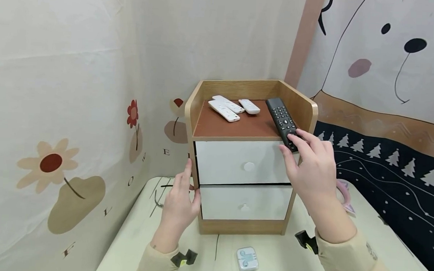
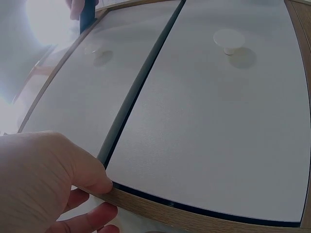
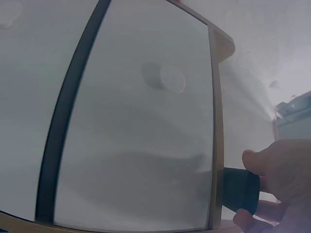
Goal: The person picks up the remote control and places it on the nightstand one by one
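Observation:
A black remote control slants over the right part of a small cabinet's brown top. My right hand holds its near end between thumb and fingers; whether the far end touches the top, I cannot tell. The right wrist view shows the remote's dark end between the fingers. My left hand rests against the cabinet's left side, fingers fairly straight, thumb at the front edge; the left wrist view shows that thumb by the drawer gap. White remotes lie on the top, two overlapping, and a shorter white one beside them.
Two white drawers, an upper and a lower, each have a round knob. A clear case with earphones lies on the pale tabletop in front. A pink ring-shaped object lies right of the cabinet. Raised rims border the top.

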`<action>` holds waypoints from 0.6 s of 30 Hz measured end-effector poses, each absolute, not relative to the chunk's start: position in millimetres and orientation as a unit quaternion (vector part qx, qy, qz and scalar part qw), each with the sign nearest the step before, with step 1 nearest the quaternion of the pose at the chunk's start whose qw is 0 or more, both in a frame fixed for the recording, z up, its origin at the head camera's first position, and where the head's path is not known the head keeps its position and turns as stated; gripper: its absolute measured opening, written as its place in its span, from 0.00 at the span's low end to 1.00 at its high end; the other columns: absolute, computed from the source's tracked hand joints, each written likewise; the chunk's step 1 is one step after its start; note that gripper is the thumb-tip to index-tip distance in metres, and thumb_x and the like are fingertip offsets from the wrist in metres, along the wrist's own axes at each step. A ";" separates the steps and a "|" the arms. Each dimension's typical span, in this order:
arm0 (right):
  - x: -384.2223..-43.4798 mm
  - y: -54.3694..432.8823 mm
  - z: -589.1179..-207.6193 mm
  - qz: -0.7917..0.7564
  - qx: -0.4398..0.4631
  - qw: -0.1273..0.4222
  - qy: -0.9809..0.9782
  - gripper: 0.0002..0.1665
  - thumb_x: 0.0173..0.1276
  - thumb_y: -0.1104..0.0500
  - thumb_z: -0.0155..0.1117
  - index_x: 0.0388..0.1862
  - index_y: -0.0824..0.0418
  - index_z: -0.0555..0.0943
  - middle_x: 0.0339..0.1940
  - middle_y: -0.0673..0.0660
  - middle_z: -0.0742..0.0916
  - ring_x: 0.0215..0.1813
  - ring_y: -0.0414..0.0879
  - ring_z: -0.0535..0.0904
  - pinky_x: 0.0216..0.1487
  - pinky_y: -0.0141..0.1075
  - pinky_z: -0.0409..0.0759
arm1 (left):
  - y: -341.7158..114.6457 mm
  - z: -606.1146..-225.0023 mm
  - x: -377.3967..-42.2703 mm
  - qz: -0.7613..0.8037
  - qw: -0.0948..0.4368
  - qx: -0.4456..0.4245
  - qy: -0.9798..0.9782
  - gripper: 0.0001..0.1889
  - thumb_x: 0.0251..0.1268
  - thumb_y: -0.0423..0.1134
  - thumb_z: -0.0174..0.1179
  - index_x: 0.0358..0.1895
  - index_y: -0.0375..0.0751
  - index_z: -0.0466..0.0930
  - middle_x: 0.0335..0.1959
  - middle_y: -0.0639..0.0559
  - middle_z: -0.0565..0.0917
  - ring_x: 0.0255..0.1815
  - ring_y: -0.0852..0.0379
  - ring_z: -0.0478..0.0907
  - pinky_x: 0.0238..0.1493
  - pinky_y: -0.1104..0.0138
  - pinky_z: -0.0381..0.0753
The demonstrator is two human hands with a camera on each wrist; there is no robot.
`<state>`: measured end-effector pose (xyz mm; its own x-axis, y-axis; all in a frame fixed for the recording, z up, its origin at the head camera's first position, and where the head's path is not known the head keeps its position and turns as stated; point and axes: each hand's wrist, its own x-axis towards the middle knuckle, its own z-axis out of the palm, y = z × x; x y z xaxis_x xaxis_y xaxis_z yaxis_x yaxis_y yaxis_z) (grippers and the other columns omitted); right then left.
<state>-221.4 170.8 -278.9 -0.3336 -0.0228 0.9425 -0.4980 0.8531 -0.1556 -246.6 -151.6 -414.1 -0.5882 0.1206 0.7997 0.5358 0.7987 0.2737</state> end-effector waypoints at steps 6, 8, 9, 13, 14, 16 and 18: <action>-226.0 166.8 -267.5 0.177 0.155 0.537 -0.810 0.23 0.75 0.54 0.75 0.59 0.71 0.90 0.60 0.72 0.91 0.53 0.70 0.84 0.51 0.57 0.75 | -152.0 -414.1 -246.7 -0.252 0.411 -0.192 -0.855 0.56 0.61 0.24 0.71 0.91 0.44 0.50 0.56 0.34 0.82 0.26 0.56 0.79 0.23 0.74 0.68; -226.8 165.5 -264.4 0.166 0.152 0.530 -0.818 0.23 0.78 0.53 0.73 0.59 0.71 0.90 0.59 0.72 0.91 0.54 0.70 0.84 0.51 0.57 0.76 | -151.8 -414.3 -246.7 -0.253 0.414 -0.193 -0.853 0.56 0.60 0.24 0.71 0.91 0.44 0.50 0.55 0.35 0.83 0.26 0.56 0.79 0.23 0.73 0.68; -227.2 164.7 -263.2 0.162 0.152 0.528 -0.820 0.23 0.78 0.53 0.72 0.59 0.71 0.90 0.59 0.73 0.91 0.54 0.70 0.84 0.52 0.57 0.76 | -151.7 -414.3 -246.8 -0.253 0.415 -0.194 -0.852 0.56 0.60 0.24 0.71 0.91 0.44 0.50 0.55 0.34 0.83 0.26 0.56 0.79 0.23 0.73 0.68; -229.3 161.9 -261.2 0.145 0.148 0.520 -0.829 0.22 0.81 0.54 0.68 0.59 0.72 0.89 0.59 0.73 0.91 0.55 0.71 0.84 0.52 0.57 0.78 | -151.9 -415.0 -247.3 -0.251 0.421 -0.196 -0.849 0.56 0.59 0.24 0.71 0.91 0.42 0.51 0.55 0.34 0.82 0.27 0.56 0.80 0.23 0.73 0.69; -230.0 161.0 -261.0 0.141 0.146 0.518 -0.831 0.22 0.81 0.54 0.68 0.60 0.72 0.89 0.59 0.73 0.91 0.54 0.71 0.83 0.52 0.57 0.78 | -151.9 -415.0 -247.4 -0.251 0.421 -0.197 -0.849 0.56 0.59 0.24 0.71 0.91 0.42 0.51 0.55 0.34 0.82 0.26 0.56 0.79 0.23 0.73 0.69; -232.0 159.5 -260.4 0.129 0.145 0.513 -0.836 0.22 0.83 0.54 0.66 0.60 0.71 0.89 0.60 0.73 0.91 0.53 0.71 0.82 0.52 0.56 0.80 | -151.9 -415.0 -247.5 -0.250 0.421 -0.196 -0.850 0.56 0.59 0.24 0.71 0.91 0.42 0.51 0.55 0.34 0.82 0.26 0.57 0.78 0.22 0.73 0.68; -234.1 158.0 -259.1 0.116 0.145 0.509 -0.841 0.22 0.84 0.54 0.64 0.61 0.72 0.88 0.60 0.73 0.91 0.53 0.71 0.82 0.53 0.56 0.81 | -151.6 -414.9 -247.2 -0.250 0.418 -0.195 -0.851 0.56 0.59 0.24 0.71 0.91 0.43 0.51 0.55 0.34 0.82 0.25 0.57 0.77 0.22 0.73 0.68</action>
